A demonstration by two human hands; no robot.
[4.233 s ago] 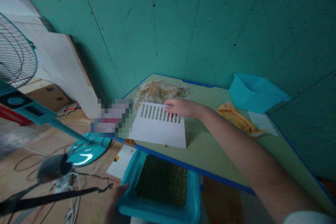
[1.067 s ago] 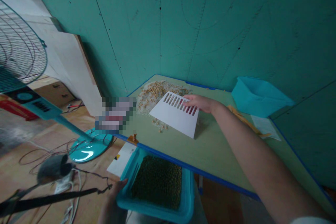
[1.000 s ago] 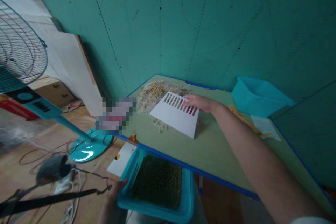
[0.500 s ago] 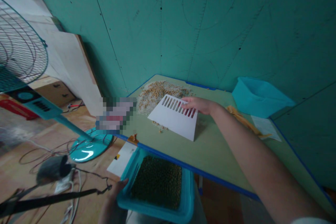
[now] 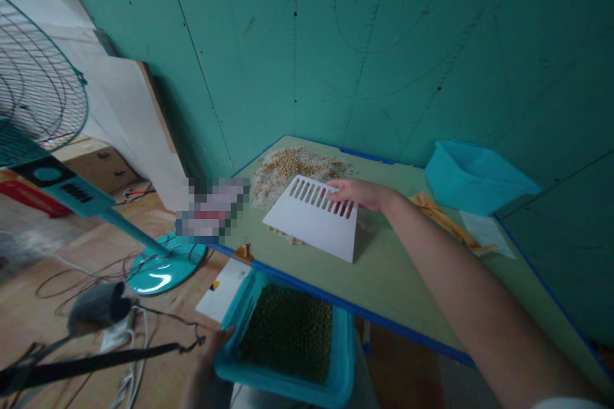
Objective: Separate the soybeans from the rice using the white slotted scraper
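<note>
My right hand (image 5: 359,193) is closed around the top edge of a white slotted sheet (image 5: 311,227), which slants over the tabletop with its lower edge toward me. Some loose yellowish beans (image 5: 293,240) lie along that lower edge. Beyond the sheet spreads a heap of yellowish beans (image 5: 290,162) mixed with small whitish grains (image 5: 268,182). At the table's near edge, my left hand (image 5: 218,348) grips the left rim of a turquoise basin (image 5: 288,391). Small round dark beans (image 5: 288,332) fill it. The left fingers are mostly hidden by the rim.
A turquoise bin (image 5: 474,176), a tan cloth (image 5: 446,222) and a white paper (image 5: 487,233) are on the table's right side. A pixelated item (image 5: 211,211) lies at the left edge. A standing fan (image 5: 67,185) and loose cables are on the floor at left.
My right hand has drawn the white slotted sheet slightly toward me and to the left, covering some of the loose beans. My left hand and the basin have stayed in place.
</note>
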